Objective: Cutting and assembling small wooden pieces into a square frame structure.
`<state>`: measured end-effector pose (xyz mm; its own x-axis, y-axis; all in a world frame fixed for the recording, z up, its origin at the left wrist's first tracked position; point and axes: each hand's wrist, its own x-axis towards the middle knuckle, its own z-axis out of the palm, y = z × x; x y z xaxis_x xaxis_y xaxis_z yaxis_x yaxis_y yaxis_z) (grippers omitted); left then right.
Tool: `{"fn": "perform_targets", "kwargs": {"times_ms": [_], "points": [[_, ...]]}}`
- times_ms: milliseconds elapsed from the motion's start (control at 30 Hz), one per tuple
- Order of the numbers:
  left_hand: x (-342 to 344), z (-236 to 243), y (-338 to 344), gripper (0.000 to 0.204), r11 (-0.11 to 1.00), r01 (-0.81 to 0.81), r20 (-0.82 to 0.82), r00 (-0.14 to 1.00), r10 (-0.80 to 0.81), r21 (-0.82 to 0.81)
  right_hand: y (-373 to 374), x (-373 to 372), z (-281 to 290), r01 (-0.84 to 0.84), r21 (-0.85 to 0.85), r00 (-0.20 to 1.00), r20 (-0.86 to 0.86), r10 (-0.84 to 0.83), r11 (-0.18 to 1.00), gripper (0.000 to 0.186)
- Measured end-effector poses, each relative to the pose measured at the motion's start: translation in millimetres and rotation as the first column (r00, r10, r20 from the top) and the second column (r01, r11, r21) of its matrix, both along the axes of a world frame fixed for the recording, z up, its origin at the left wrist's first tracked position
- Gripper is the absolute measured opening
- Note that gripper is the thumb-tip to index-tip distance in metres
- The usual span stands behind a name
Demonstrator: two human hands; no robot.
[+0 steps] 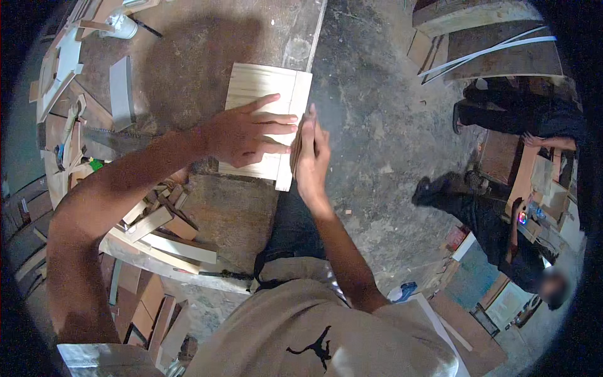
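A pale wooden panel (260, 78) with a narrow strip along its right side lies at the right edge of the brown worktable (188, 50). My left hand (251, 133) presses flat on it, fingers spread toward the strip. Upright against the panel's right edge is my right hand (312, 160), its fingers close together and pointing away from me. A thin brownish piece shows between that palm and the edge; its kind is mostly hidden by the hand.
Wood offcuts (160, 220) pile up at the table's near left. A saw blade (116, 137), a pale strip (122, 93) and a plastic cup (122, 26) lie farther left. Two people in dark clothes (521, 107) work at the right, beyond the concrete floor (370, 125).
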<state>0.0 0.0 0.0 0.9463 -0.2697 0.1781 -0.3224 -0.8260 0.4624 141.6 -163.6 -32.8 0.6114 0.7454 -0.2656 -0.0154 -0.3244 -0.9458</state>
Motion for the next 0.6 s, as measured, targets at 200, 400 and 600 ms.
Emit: {"fn": "perform_targets", "kwargs": {"times_ms": [200, 400, 600], "points": [[9.7, -7.3, 16.6, 0.051, 0.999, -0.023, 0.062, 0.998, 0.02, 0.041, 60.1, 27.4, 15.4, 0.099, 0.106, 0.995, 0.001, -0.1, 0.989, 0.058], [4.9, -2.8, 5.3, 0.053, 1.0, 0.005, 0.003, 1.0, -0.005, -0.024, 63.3, 34.5, 9.6, 0.099, 0.093, 0.994, 0.032, -0.102, 0.991, 0.058], [0.5, -2.0, 7.5, 0.056, 0.999, 0.009, -0.034, 0.999, -0.011, -0.042, 23.3, 6.6, 10.2, 0.06, 0.016, 0.998, 0.001, -0.061, 0.998, 0.056]]}}
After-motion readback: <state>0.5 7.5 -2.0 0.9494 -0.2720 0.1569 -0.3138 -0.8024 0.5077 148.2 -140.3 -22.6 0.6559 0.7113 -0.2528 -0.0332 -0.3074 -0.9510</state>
